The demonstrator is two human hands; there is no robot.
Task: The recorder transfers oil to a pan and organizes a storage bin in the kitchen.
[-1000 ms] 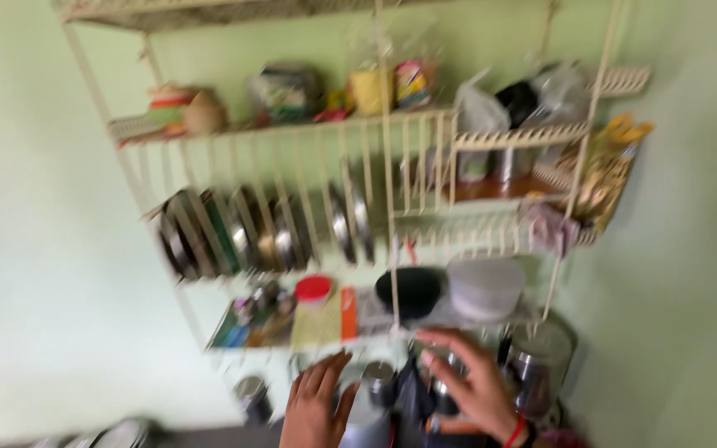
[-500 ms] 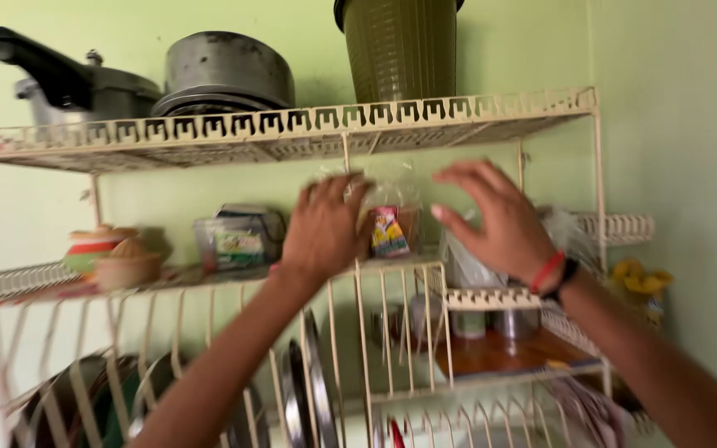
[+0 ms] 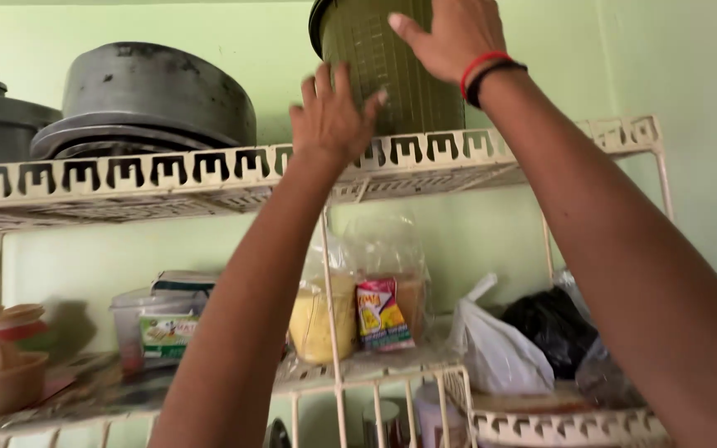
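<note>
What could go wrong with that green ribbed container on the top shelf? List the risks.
1. The tall dark green ribbed plastic container stands at the shelf's front edge; with only the right hand flat on its side and the left hand low at its base, it might tip forward.
2. The cream metal wire rack looks light and carries a heavy-looking dark grey round metal pot beside it; a tug could shake it.

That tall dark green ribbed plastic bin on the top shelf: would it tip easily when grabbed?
The tall dark green ribbed plastic bin is tall and narrow, so probably tippy. Plastic suggests light, fairly stiff. Both hands, left hand and right hand, on its ribbed wall should grip well.
</note>
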